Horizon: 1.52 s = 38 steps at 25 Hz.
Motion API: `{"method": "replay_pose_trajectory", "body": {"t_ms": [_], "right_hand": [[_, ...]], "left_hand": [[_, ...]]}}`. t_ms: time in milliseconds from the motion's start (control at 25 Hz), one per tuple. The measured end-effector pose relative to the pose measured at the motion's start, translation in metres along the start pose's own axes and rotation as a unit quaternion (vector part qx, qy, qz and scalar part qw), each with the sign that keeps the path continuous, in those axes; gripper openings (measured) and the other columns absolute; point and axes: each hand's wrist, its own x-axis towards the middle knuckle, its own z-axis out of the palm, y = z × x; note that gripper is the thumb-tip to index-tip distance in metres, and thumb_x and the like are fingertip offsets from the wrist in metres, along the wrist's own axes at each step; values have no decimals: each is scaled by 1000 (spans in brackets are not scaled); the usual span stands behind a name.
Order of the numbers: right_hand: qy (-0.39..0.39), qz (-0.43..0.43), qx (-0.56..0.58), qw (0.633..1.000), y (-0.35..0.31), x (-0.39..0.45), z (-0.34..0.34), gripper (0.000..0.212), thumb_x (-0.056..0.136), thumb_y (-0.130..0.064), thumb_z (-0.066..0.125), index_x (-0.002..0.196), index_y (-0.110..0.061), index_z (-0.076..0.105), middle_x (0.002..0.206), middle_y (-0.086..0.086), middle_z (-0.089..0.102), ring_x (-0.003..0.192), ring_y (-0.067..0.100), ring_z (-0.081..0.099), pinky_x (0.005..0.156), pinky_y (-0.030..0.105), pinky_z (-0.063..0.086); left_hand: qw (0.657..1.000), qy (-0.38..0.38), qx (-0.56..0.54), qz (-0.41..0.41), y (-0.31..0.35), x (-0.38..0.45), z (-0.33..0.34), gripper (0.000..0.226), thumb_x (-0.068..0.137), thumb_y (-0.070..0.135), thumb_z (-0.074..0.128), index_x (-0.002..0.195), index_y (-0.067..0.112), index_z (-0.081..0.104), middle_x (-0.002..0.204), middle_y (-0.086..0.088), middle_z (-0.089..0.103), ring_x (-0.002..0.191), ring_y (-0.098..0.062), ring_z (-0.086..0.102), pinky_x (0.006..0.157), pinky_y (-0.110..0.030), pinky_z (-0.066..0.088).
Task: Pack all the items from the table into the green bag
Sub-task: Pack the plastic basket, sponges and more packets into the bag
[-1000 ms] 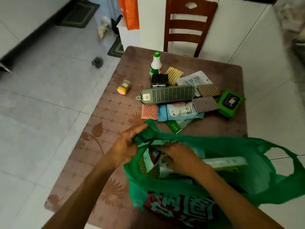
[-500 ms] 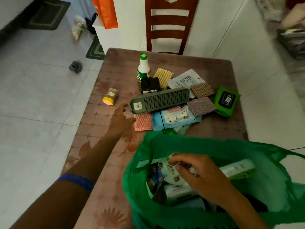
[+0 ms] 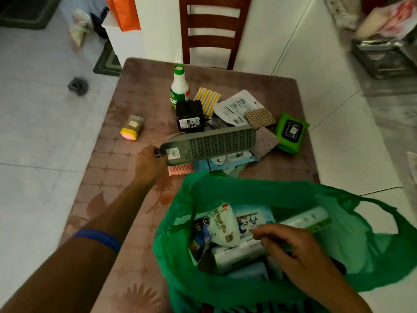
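The green bag (image 3: 225, 190) stands open at the table's near edge, with several packets and boxes inside. My right hand (image 3: 295, 251) is inside the bag with curled fingers on a white box (image 3: 237, 256). My left hand (image 3: 150, 164) grips the left end of a long grey perforated case (image 3: 209, 144), whose right end is tilted up off the pile. Behind it lie a green-capped bottle (image 3: 179, 86), a black pack (image 3: 189, 116), a yellow striped cloth (image 3: 208, 99), a white pouch (image 3: 235, 107), woven cloths (image 3: 264, 129), a green wipes pack (image 3: 291, 132) and a yellow-lidded jar (image 3: 132, 127).
A wooden chair (image 3: 214, 30) stands behind the brown patterned table (image 3: 126, 199). An orange bag (image 3: 124, 12) hangs on a white cabinet at the back left. A dark object (image 3: 77, 85) lies on the tiled floor to the left. Clutter sits at the far right.
My left hand let go of the bag's rim, reached forward and took the grey case's left end, lifting it. My right hand stayed inside the bag.
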Motion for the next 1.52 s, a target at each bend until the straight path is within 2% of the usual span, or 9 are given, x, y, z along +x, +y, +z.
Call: {"method": "replay_pose_trajectory", "body": {"t_ms": [160,320,440,560,680,920,1120,1360,1520], "right_hand": [[82,-7,43,996,-15,-12,-27,37,88,-5,65,100,-40,70,96,-18,73,89,4,69,78,23,57],[255,-131,31,957,-69,-2,-83,44,83,-11,73,122,-24,58,125,0,61,112,10,59,87,10,47],[86,-187,-169,964,-94,26,-114,89,73,-39,81,147,-28,31,151,-5,35,135,12,35,110,32,33],[-214,-61,-67,973,-80,48,-98,103,68,-42,84,147,-47,18,144,-15,42,127,10,47,104,37,44],[-301,-12,13,953,-42,43,-65,89,67,-27,88,140,-40,38,131,-16,55,117,9,58,95,30,52],[-182,-115,-86,973,-26,61,-38,86,62,-38,89,135,-32,43,127,-10,51,112,10,53,95,28,46],[-194,-97,-254,942,24,70,-5,61,71,-38,78,124,-34,48,121,-4,59,106,20,56,98,43,45],[-159,68,-388,905,75,81,-24,83,73,-42,70,143,-31,26,140,6,48,116,29,53,96,45,48],[-239,27,-280,929,51,80,-8,86,83,-38,61,153,-31,12,161,-1,18,145,24,21,118,48,16]], "left_hand": [[992,75,-51,87,18,-72,-69,16,87,16,64,101,9,60,86,-6,69,70,-16,65,59,-32,54],[945,180,-3,272,60,-157,-121,13,89,16,63,99,12,58,88,0,66,74,-14,64,65,-25,49],[908,176,45,378,76,-210,-119,13,90,16,61,100,9,56,93,-3,66,78,-13,64,61,-25,50],[873,113,63,470,70,-237,-94,9,89,12,55,98,10,54,93,-7,62,79,-13,60,66,-15,48],[845,96,89,519,49,-246,-67,10,91,9,51,100,5,54,101,-7,57,85,-16,58,83,-10,42],[883,121,187,413,27,-232,-56,37,80,19,66,116,12,56,129,-14,52,115,-28,50,93,-39,47],[903,-69,379,190,4,-223,-15,85,75,41,72,145,31,24,159,-7,3,136,-34,23,99,-45,44],[919,-42,300,254,9,-216,-18,65,74,2,67,134,17,44,146,0,33,105,-24,57,77,-31,56],[947,-63,79,306,19,-210,-52,40,69,0,55,105,15,67,121,3,62,101,-10,60,77,-23,55]]}}
